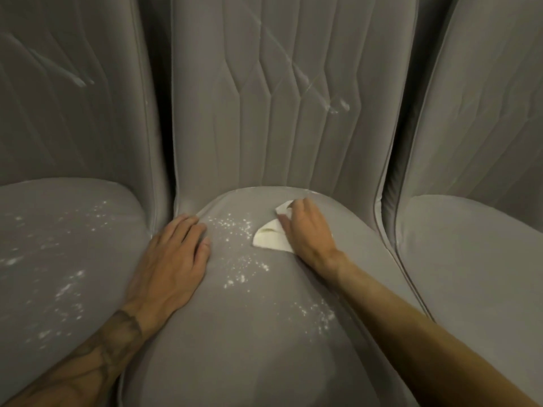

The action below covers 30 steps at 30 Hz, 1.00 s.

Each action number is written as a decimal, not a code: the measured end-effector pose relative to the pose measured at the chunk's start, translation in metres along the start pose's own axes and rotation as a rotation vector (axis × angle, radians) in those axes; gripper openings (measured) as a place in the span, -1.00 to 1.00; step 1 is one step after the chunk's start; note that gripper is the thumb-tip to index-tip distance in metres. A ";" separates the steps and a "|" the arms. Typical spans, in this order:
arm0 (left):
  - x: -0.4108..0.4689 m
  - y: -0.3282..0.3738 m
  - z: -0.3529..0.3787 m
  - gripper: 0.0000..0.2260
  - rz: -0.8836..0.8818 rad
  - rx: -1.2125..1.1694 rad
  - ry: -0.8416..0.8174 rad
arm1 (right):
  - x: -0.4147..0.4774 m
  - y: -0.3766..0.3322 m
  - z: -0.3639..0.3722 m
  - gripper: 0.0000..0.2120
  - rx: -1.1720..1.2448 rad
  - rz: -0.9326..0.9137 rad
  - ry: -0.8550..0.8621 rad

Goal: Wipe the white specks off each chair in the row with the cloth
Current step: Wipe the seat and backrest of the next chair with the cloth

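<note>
Three grey upholstered chairs stand side by side. On the middle chair (249, 333) white specks (235, 230) lie scattered over the seat, with more near its right front. My right hand (305, 227) presses a folded white cloth (269, 236) onto the back of that seat, fingers curled over it. My left hand (173, 259) rests flat on the seat's left edge, fingers straight. The left chair (58, 259) has many specks on its seat. White streaks mark the backrests of the middle and left chairs.
The right chair (470, 259) shows no specks on its visible seat. Narrow dark gaps separate the chairs. The tall backrests fill the far side of the view.
</note>
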<state>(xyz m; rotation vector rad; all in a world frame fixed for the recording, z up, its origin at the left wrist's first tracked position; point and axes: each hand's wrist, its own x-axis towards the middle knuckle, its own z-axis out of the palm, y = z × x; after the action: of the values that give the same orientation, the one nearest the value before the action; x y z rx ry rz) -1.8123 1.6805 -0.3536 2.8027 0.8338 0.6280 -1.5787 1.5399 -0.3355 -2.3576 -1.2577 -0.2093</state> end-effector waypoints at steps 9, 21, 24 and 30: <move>0.000 0.000 0.001 -0.58 -0.005 -0.012 -0.008 | 0.009 0.052 -0.029 -0.65 -0.161 0.286 0.031; -0.003 -0.002 0.002 -0.50 -0.006 -0.014 -0.015 | -0.002 0.054 -0.022 -0.67 -0.057 0.164 0.002; -0.005 -0.004 0.003 -0.50 -0.005 -0.010 -0.015 | 0.008 0.037 -0.013 -0.71 -0.084 0.231 0.084; -0.001 -0.008 0.004 -0.50 -0.001 0.008 -0.037 | 0.006 0.000 0.011 -0.73 0.033 -0.123 -0.048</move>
<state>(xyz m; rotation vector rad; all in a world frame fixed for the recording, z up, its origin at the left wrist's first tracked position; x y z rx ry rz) -1.8157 1.6866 -0.3601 2.8114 0.8324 0.5715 -1.5763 1.5498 -0.3434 -2.2723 -1.4195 -0.1700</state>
